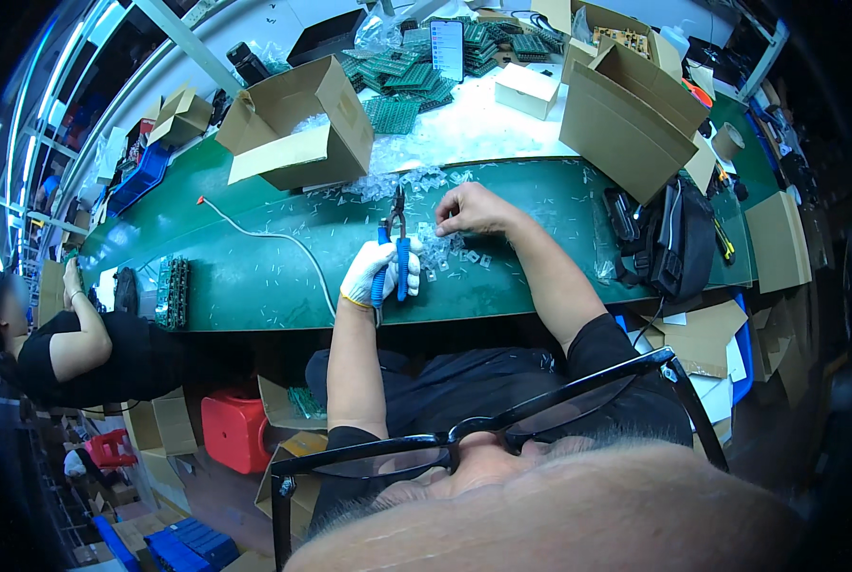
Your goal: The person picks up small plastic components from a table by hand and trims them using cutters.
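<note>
The gloved left hand (372, 274) has its fingers wrapped around blue-handled pliers (403, 261), whose tips point away from the person above the green worktop (254, 276). The bare right hand (474, 209) is near small clear pieces (437, 252), its fingers drawn close together (whether they pinch one, I cannot tell).

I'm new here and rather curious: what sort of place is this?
Probably an electronics workshop or small factory. Stacks of green circuit boards lie at the back of a long green workbench, and the person's gloved left hand holds blue-handled pliers.
</note>
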The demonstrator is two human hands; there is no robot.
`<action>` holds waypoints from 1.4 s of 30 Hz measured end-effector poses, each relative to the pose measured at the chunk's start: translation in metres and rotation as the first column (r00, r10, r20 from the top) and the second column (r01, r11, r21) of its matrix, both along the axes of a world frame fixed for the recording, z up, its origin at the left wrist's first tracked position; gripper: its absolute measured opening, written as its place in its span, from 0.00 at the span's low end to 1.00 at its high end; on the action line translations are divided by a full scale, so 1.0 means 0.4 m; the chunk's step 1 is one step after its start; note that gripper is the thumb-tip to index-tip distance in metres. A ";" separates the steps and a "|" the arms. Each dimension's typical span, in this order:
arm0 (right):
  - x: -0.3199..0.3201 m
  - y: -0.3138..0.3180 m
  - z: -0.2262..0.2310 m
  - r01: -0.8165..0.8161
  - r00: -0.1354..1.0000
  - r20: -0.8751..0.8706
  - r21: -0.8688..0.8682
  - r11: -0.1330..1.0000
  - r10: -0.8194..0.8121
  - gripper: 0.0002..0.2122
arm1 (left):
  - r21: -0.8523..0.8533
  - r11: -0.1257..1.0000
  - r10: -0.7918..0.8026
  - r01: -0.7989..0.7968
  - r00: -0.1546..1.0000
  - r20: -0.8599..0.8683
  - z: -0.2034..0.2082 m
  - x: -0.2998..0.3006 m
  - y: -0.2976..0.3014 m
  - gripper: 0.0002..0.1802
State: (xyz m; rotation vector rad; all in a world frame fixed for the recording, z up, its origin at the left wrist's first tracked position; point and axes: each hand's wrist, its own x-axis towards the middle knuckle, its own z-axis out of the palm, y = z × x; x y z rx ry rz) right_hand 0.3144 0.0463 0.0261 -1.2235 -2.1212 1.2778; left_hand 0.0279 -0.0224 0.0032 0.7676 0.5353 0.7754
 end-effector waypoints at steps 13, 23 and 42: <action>-0.017 0.051 -0.101 0.429 0.817 0.041 0.624 0.653 -0.575 0.07 | -0.027 0.998 -0.060 0.060 0.998 0.003 0.004 0.005 0.008 0.36; 0.000 0.055 -0.113 0.480 0.826 -0.044 0.575 0.662 -0.561 0.09 | -0.042 0.997 -0.066 0.068 0.997 0.040 -0.001 0.008 0.007 0.35; -0.042 -0.001 -0.047 0.217 0.577 -0.625 -0.504 0.836 -0.526 0.10 | -0.171 0.978 -0.134 0.120 0.988 -0.076 0.027 0.033 0.018 0.32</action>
